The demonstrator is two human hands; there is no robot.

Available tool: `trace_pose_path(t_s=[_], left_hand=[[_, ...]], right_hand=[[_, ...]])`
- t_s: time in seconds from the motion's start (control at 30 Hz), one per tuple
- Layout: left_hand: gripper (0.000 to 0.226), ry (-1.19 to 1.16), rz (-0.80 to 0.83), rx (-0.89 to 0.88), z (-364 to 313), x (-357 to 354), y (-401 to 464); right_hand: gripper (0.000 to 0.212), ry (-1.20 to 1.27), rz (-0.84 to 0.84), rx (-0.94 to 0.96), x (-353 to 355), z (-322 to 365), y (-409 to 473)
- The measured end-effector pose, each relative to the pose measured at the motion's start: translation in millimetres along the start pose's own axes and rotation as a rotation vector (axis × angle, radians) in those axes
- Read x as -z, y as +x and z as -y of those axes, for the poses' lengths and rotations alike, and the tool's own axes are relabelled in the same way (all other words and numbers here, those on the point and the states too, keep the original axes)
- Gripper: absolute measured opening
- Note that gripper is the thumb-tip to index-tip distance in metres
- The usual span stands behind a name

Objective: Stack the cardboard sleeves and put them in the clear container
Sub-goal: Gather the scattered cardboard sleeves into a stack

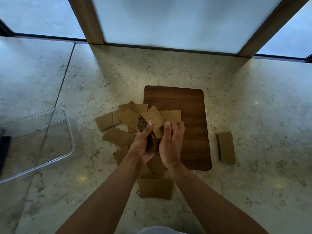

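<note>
Both hands hold a thick stack of brown cardboard sleeves (154, 132) above the middle of the floor. My left hand (142, 144) cups the stack from the left and below, thumb up along its edge. My right hand (172, 141) presses on it from the right. Several loose sleeves (118, 119) lie scattered beneath and to the left of the hands. One sleeve (156, 188) lies near my forearms and another sleeve (226, 147) lies alone to the right. The clear container (67, 125) stands at the left with nothing seen inside.
A dark wooden board (185, 102) lies flat on the pale marble floor (253, 115), partly under the sleeves. Frosted glass panels with wooden posts (87, 21) run along the far side. A dark object (4, 149) shows at the left edge.
</note>
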State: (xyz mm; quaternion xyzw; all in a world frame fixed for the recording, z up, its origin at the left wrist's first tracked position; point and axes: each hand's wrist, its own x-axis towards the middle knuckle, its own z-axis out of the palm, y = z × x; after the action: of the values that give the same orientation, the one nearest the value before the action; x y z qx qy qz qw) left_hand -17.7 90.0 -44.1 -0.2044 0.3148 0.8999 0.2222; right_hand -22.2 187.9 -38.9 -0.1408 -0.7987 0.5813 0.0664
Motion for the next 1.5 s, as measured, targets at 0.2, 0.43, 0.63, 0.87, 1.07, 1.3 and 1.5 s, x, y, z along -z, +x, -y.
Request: trace_pose_path(t_s=[0.2,0.43,0.63,0.87,1.07,1.3,1.5], left_hand=[[0.087,0.088,-0.087,-0.135,-9.6,-3.7,1.3],[0.101,0.621,-0.177,-0.435,-13.1,-19.3,3.6],[0.07,0.853,0.071,-0.454,-32.0,-30.1,-7.3],[0.07,0.72,-0.18,-0.35,29.6,-66.9,7.5],[0.033,0.819,-0.472,-0.451,113.7,-54.8,38.0],[0.007,0.825,-0.536,-0.658,141.4,-48.3,45.7],[0.025,0.769,-0.475,-0.657,147.7,-43.9,39.4]], right_hand=[[0.016,0.237,0.104,-0.294,10.2,10.4,-2.3],[0.054,0.77,0.543,-1.079,42.3,37.5,3.8],[0.03,0.981,0.354,-0.924,75.8,28.5,20.0],[0.064,0.188,0.256,-0.196,137.4,-18.3,17.3],[0.065,0.102,0.131,-0.2,138.3,-85.1,-0.2],[0.026,0.311,-0.279,-0.271,119.7,-91.8,5.6],[0.018,0.365,-0.281,-0.236,117.7,-102.8,3.3]])
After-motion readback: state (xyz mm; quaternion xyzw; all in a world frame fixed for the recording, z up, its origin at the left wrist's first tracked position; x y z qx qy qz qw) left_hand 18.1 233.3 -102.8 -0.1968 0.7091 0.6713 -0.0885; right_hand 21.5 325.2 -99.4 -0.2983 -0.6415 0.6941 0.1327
